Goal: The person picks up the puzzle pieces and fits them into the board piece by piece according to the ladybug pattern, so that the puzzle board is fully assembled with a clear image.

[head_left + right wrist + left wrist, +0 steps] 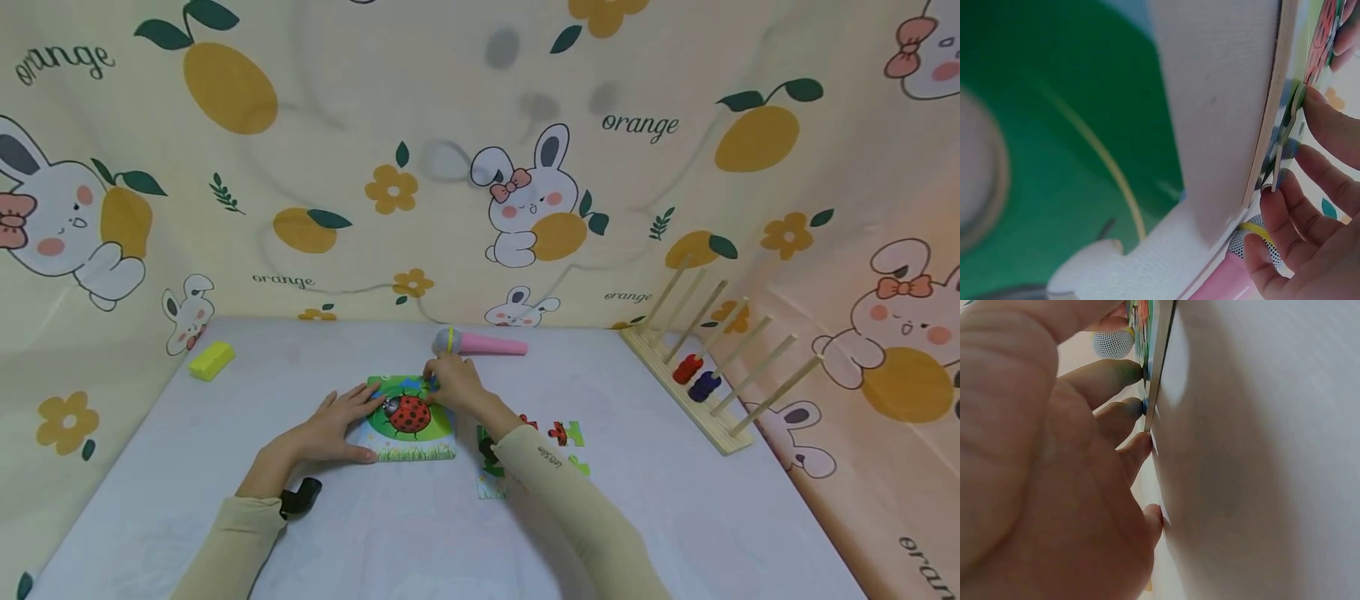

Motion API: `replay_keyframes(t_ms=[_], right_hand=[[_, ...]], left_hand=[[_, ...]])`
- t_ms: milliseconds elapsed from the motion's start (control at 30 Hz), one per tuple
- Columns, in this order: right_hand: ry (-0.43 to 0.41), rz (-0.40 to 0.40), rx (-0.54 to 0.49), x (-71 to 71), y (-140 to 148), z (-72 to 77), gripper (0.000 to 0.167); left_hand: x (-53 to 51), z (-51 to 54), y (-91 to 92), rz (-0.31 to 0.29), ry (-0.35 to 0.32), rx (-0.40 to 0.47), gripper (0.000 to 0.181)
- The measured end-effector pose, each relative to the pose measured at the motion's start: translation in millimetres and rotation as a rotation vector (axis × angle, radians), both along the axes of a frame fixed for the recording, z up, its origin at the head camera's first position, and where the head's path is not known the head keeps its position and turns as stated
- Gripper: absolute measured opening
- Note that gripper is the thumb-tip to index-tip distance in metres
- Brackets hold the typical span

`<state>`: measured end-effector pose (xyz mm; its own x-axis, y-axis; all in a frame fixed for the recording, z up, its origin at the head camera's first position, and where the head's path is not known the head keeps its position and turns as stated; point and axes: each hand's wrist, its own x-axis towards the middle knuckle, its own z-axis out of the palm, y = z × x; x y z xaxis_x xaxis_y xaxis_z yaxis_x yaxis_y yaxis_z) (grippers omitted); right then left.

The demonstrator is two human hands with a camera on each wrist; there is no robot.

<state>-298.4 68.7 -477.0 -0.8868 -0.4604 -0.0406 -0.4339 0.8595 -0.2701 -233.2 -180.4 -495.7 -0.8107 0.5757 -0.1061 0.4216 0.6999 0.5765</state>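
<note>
A ladybug jigsaw puzzle (414, 450) lies on the white table in front of me. My left hand (330, 427) rests on its left side, fingertips on the upper surface and thumb near the lower left corner. In the left wrist view, those fingers (1119, 375) lie extended against the board's edge. At the upper right corner, my right hand (457, 385) pinches a puzzle piece (1296, 106) between thumb and fingertips, tilted up from the board. Loose puzzle pieces (492, 489) lie to the right, partly hidden under the right forearm.
A pink toy microphone (491, 344) lies behind the puzzle. At the back left is a yellow block (212, 361). A wooden peg rack (723, 435) stands on the right with red beads (687, 368) and dark blue beads (705, 386). Printed cloth (450, 100) hangs behind.
</note>
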Motion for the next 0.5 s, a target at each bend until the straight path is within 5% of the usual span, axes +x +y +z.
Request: replay_keyframes(t_ms=[500], right_hand=[[-0.007,-0.018,0.010,2.0,-1.1,1.3,0.043]], left_hand=[[-0.3,-1.3,-1.5,0.000,0.001,-0.004,0.097]])
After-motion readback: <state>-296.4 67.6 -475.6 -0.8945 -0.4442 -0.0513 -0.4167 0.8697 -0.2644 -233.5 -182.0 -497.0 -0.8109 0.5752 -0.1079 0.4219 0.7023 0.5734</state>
